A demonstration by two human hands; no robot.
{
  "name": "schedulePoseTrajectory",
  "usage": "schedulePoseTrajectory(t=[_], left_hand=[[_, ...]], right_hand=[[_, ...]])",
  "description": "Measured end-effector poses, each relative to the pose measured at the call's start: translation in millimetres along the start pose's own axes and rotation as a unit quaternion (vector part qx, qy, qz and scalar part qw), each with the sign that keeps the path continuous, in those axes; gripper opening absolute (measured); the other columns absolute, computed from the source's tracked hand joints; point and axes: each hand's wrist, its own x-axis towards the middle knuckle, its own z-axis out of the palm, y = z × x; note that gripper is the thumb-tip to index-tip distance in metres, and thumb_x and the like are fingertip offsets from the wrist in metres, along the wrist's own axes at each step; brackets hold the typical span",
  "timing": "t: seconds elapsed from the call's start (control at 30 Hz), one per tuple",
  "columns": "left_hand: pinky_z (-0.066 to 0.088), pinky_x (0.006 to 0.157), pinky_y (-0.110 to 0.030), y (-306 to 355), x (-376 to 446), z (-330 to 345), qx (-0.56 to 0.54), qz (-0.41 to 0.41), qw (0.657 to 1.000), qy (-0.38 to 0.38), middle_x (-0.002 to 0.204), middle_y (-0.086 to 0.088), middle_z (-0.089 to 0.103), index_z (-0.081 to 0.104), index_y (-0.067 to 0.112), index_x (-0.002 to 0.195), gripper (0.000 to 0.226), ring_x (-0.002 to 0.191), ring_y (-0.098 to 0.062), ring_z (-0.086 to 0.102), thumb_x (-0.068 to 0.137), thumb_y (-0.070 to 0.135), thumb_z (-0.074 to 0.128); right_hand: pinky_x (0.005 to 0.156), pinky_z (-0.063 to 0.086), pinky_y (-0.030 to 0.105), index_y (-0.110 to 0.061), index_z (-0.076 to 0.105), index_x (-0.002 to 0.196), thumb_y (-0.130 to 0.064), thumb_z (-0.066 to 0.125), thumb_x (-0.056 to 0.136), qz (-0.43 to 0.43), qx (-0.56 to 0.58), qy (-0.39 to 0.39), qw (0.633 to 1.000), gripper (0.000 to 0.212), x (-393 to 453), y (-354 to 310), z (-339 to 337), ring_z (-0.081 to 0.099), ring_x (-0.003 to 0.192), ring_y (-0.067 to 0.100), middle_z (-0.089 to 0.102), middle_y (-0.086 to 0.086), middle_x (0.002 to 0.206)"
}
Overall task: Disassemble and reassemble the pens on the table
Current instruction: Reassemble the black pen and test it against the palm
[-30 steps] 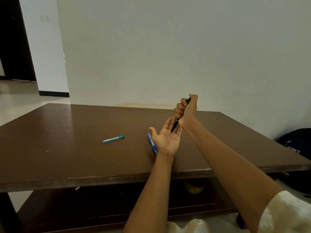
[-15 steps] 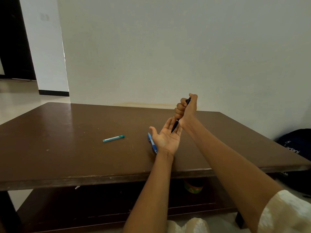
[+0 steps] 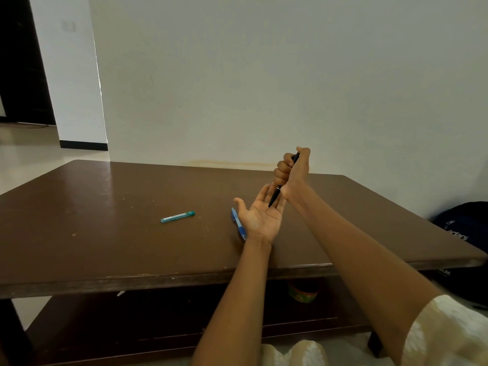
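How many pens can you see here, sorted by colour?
Black pen: 1, gripped in the right hand, tip over the open left hand
Blue pen: 1, on the table
Green pen: 1, on the table
Total: 3

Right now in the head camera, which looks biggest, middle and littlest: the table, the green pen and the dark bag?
1. Table, by far the biggest.
2. Dark bag, partly cut off at the picture's edge.
3. Green pen, the littlest.
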Motion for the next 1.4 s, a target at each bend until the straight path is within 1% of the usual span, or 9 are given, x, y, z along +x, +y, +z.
schedulePoseTrajectory(t=[0.23,0.4,0.5,0.63,0.77,0.97,1.13,1.23,1.4], left_hand=[[0.043,0.098,-0.045,-0.3,-1.3,0.0,0.004,0.001,1.0,0.001,0.119,-0.023,0.059,0.042,-0.003,0.131,0.085,0.114,-0.037,0.054,0.088,0.068,0.026],[0.036,0.104,-0.048,-0.1,-0.5,0.4,0.005,0.002,1.0,-0.001,0.135,-0.025,0.047,0.036,-0.003,0.134,0.086,0.127,-0.039,0.044,0.088,0.068,0.024],[0.034,0.105,-0.046,-0.8,3.4,-1.0,0.031,0.007,0.999,0.002,0.138,-0.024,0.045,0.033,-0.003,0.138,0.087,0.127,-0.037,0.044,0.088,0.068,0.023],[0.036,0.105,-0.046,-3.8,7.7,-4.2,0.069,0.008,0.998,0.0,0.136,-0.024,0.047,0.034,-0.002,0.138,0.085,0.125,-0.038,0.046,0.089,0.067,0.024],[0.036,0.107,-0.046,-6.5,9.5,-4.6,0.119,0.017,0.993,0.008,0.129,-0.024,0.053,0.037,-0.001,0.136,0.079,0.121,-0.037,0.051,0.09,0.063,0.028],[0.033,0.108,-0.041,-9.9,13.3,-7.4,0.209,0.022,0.977,0.035,0.136,-0.02,0.048,0.037,0.001,0.138,0.075,0.126,-0.032,0.046,0.092,0.059,0.027],[0.031,0.107,-0.041,-12.0,18.5,-9.8,0.242,0.003,0.969,0.048,0.139,-0.018,0.045,0.037,0.004,0.138,0.072,0.131,-0.032,0.04,0.092,0.059,0.027],[0.032,0.106,-0.041,-12.7,19.0,-9.6,0.25,-0.003,0.967,0.046,0.141,-0.018,0.044,0.035,0.004,0.14,0.073,0.132,-0.032,0.038,0.092,0.059,0.027],[0.033,0.105,-0.041,-13.0,18.7,-9.0,0.261,-0.012,0.965,0.039,0.142,-0.018,0.042,0.034,0.005,0.141,0.073,0.133,-0.032,0.037,0.092,0.059,0.026]], right_hand=[[0.034,0.013,0.013,-0.022,0.025,0.049,-0.046,0.035,0.089,0.01,0.016,0.011,1.0,0.048,-1.3,-1.0,-0.1,0.011,0.033,0.008,0.02,-0.009,0.038],[0.032,0.018,0.018,-0.016,0.043,0.062,-0.054,0.029,0.095,0.036,0.062,0.046,0.996,0.052,5.7,-15.1,-3.0,0.022,0.034,0.007,0.029,-0.006,0.043],[0.044,0.025,0.021,0.0,0.052,0.1,-0.024,0.018,0.101,0.087,-0.049,0.038,0.994,0.042,11.5,-26.2,-13.2,0.028,0.049,0.011,0.034,0.002,0.061],[0.053,0.035,0.026,0.001,0.043,0.088,0.002,0.025,0.096,0.15,-0.12,0.026,0.981,0.02,10.0,-30.1,-30.3,0.036,0.058,0.017,0.038,0.009,0.073],[0.058,0.045,0.025,0.004,0.05,0.099,0.002,0.042,0.096,0.17,-0.204,0.033,0.964,0.009,10.6,-15.3,-47.5,0.049,0.065,0.017,0.049,0.011,0.077],[0.069,0.048,0.029,0.008,0.064,0.105,-0.004,0.07,0.08,0.148,-0.379,0.076,0.91,0.029,17.6,2.5,-78.7,0.06,0.079,0.021,0.068,0.017,0.096],[0.08,0.054,0.032,0.001,0.071,0.098,-0.015,0.074,0.078,0.082,-0.508,0.119,0.849,0.026,18.5,14.5,-99.6,0.064,0.091,0.022,0.07,0.015,0.101],[0.075,0.054,0.029,-0.002,0.073,0.098,-0.015,0.074,0.077,0.067,-0.533,0.116,0.836,0.024,15.5,21.9,-103.7,0.064,0.092,0.02,0.07,0.013,0.103],[0.081,0.055,0.031,-0.007,0.075,0.096,-0.016,0.073,0.078,0.043,-0.578,0.102,0.809,0.02,14.7,29.8,-106.1,0.065,0.094,0.022,0.071,0.012,0.102]])
